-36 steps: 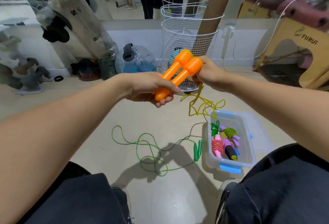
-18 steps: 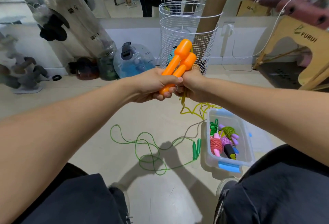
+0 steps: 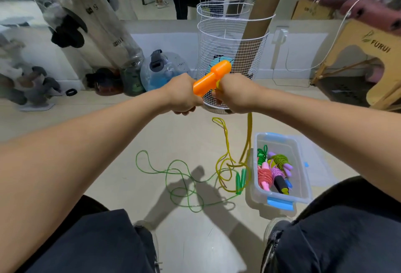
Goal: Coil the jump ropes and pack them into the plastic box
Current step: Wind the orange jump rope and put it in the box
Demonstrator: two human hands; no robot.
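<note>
I hold the orange jump-rope handles with my left hand curled round their lower end; my right hand is closed at their far side, apparently on the yellow cord, though its fingers are hidden. The cord hangs to the floor and lies across the loose green jump rope. Risk: winding may drag the green rope up with it (tangle likely), or the loops may slide off the smooth handles. The clear plastic box, just right of both, holds several wound ropes: green, red, pink, purple-handled.
</note>
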